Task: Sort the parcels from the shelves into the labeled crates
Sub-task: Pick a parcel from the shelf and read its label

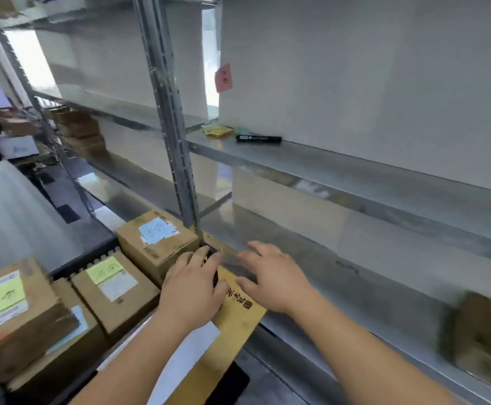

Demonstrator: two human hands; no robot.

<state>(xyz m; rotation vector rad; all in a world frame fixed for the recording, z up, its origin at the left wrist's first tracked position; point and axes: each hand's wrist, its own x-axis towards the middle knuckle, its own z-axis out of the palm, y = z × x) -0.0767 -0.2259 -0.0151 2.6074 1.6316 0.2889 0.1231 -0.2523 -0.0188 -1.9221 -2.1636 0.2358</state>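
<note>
Left hand (193, 290) lies flat on the yellow parcel (235, 323), hiding its print; right hand (273, 276) hovers open, motion-blurred.

Both my hands are on this flat yellow-brown parcel (238, 314): left hand (193, 290) lies on top, fingers fairly straight; right hand (273, 276) hovers at its far end, fingers spread, blurred. Left of it, boxes with a blue note (153, 230) and a green note (105, 270). A black marker (258, 138) lies on the shelf (355, 168) above.
</note>
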